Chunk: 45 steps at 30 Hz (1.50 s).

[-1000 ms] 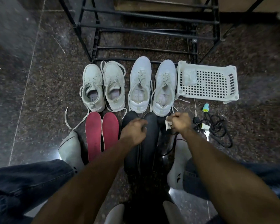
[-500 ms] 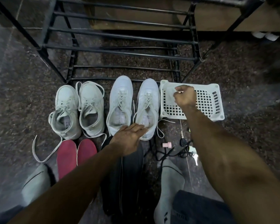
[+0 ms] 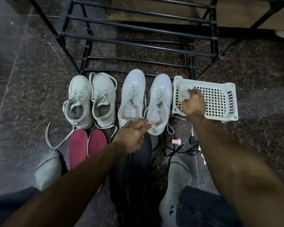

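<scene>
The person sits on the dark stone floor [image 3: 31,95] with both arms stretched out. The right hand [image 3: 193,104] is down in the white basket [image 3: 233,102], at its 9 o'clock end. Its fingers bend down onto a pale cloth [image 3: 182,94] lying there. The hand shows only its back and looks blurry, so I cannot tell if that grip pinches the cloth or just touches it.

The basket stands on the floor at 2 o'clock from the person's lap, just beside a white sneaker [image 3: 161,99]. The left hand [image 3: 131,136] has an open grip, with its fingers straight and holding nothing. Its fingertips reach over the heel of that sneaker. Its palm is above the dark insoles [image 3: 134,174], which lie at 12 o'clock.

Two red insoles [image 3: 78,148] lie at 11 o'clock, with grey high-top shoes [image 3: 79,102] just past them. A little pink cap [image 3: 176,142] and a key [image 3: 193,141] lie at 1 o'clock. A black metal rack [image 3: 138,45] stands behind the shoes.
</scene>
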Tool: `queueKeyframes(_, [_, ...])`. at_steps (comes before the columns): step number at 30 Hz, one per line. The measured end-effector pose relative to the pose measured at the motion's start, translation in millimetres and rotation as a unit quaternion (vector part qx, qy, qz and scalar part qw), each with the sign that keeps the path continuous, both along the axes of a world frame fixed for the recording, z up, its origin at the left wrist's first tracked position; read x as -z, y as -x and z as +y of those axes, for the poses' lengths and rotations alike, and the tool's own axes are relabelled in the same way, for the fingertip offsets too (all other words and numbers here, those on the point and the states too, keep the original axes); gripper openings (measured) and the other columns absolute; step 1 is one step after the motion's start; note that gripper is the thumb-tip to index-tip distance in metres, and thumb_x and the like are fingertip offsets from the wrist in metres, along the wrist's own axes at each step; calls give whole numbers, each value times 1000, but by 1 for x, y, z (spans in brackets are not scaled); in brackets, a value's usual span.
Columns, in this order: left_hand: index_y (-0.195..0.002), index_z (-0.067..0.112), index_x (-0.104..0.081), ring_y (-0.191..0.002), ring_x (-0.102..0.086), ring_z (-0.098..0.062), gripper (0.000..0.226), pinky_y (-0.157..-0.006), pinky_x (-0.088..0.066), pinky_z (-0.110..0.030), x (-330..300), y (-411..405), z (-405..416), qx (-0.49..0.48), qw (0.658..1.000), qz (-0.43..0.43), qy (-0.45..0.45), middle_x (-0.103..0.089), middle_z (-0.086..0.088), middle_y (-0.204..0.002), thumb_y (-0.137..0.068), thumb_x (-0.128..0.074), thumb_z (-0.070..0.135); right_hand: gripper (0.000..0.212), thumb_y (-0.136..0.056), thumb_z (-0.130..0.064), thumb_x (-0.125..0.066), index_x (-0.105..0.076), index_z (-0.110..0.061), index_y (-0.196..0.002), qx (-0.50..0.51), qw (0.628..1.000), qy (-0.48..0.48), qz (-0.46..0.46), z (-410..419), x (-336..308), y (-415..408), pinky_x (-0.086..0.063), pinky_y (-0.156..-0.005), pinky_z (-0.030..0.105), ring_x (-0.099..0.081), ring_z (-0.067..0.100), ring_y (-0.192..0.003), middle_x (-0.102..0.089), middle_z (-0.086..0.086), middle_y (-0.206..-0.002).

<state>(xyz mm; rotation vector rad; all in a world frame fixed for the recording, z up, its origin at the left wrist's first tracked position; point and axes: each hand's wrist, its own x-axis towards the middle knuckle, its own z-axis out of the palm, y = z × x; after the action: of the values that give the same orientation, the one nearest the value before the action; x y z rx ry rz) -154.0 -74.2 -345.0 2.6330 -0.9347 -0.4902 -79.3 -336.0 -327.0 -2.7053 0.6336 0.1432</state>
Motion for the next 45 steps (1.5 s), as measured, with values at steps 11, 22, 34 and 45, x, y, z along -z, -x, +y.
queueKeyframes(11, [-118,13,-67,-108,-62,-31,33,-92,-48,-35,17,80,73,-322,929,177,54,-63,-10,-121,-87,-53,12,31,-86,-27,-60,-62,-18,-116,187,959,-176,117,133,23,178,-52,-89,40,-61,34,-107,-63,15,-119])
queueKeyframes(22, [-133,16,-58,-127,-52,-23,41,-106,-39,-28,29,118,90,-361,873,327,14,-56,-5,-139,-92,-54,16,108,-75,-64,-65,-9,-15,-152,72,965,-60,243,208,49,231,-34,-100,47,-36,30,-131,-30,10,-146])
queueKeyframes(34, [-128,19,-62,-121,-57,-24,37,-103,-43,-31,28,114,80,-396,864,310,22,-62,-4,-131,-91,-57,19,111,-70,-46,-78,-7,-26,-153,143,957,-167,190,198,44,234,-39,-100,42,-44,37,-127,-40,17,-139])
queueKeyframes(45, [-129,17,-58,-88,-59,-24,31,-71,-46,-28,-17,107,40,-510,688,469,215,-61,-6,-105,-98,-54,19,103,-59,-46,-77,-27,-17,-144,136,945,-290,67,201,9,229,-43,-102,41,-42,30,-131,-41,14,-140])
